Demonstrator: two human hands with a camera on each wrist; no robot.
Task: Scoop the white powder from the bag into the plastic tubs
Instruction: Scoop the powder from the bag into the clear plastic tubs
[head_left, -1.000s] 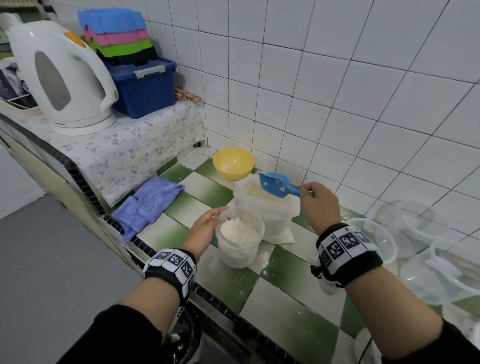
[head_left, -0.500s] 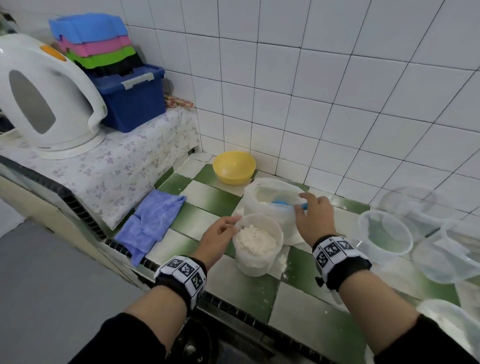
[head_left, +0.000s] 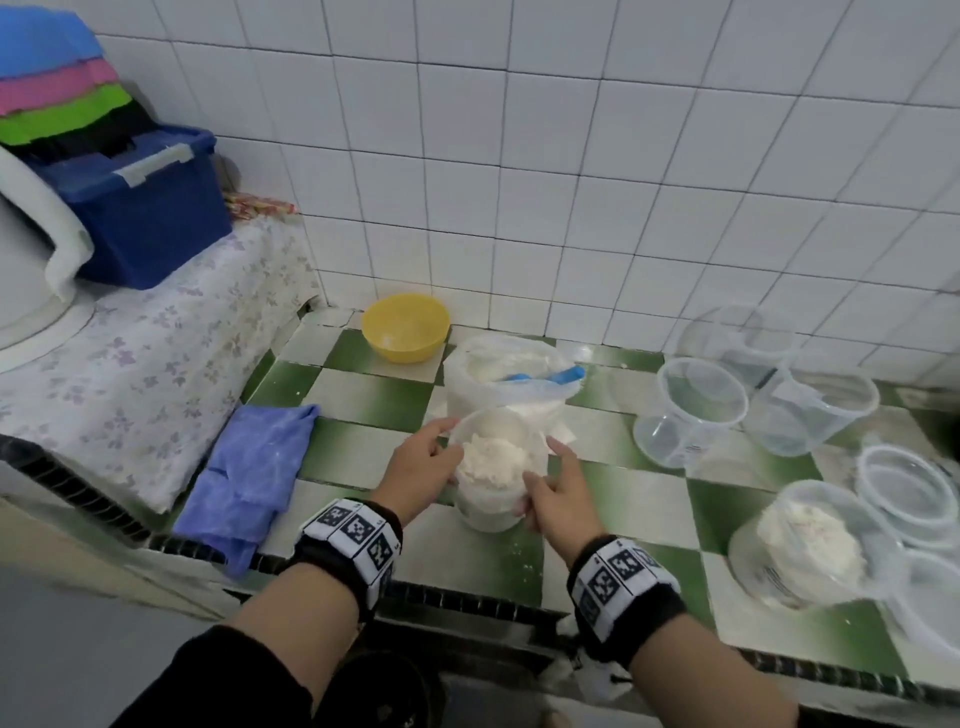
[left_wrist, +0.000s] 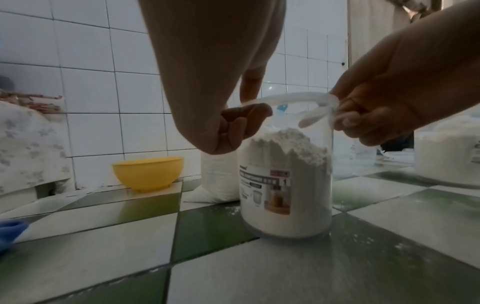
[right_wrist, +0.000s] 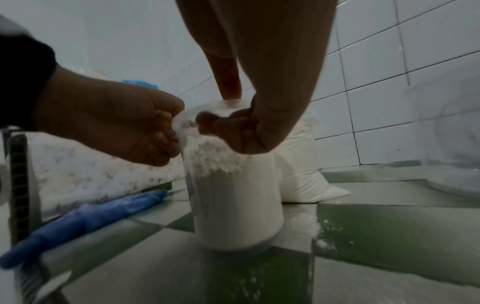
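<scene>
A clear plastic tub heaped with white powder stands on the green-and-white tiled counter. My left hand pinches its left rim, fingers curled. My right hand pinches the right rim. Directly behind the tub sits the open bag of powder. The blue scoop lies inside the bag with its handle sticking out to the right, and neither hand touches it. The tub bears a printed label on its side.
Two empty clear tubs stand to the right, and a filled tub and more empty ones sit at the right edge. A yellow bowl is by the wall. A blue cloth lies left, and spilled powder lies by the tub.
My right hand lowered the scoop into the bag, let go of it and moved to the tub's right rim. My left hand stayed on the tub.
</scene>
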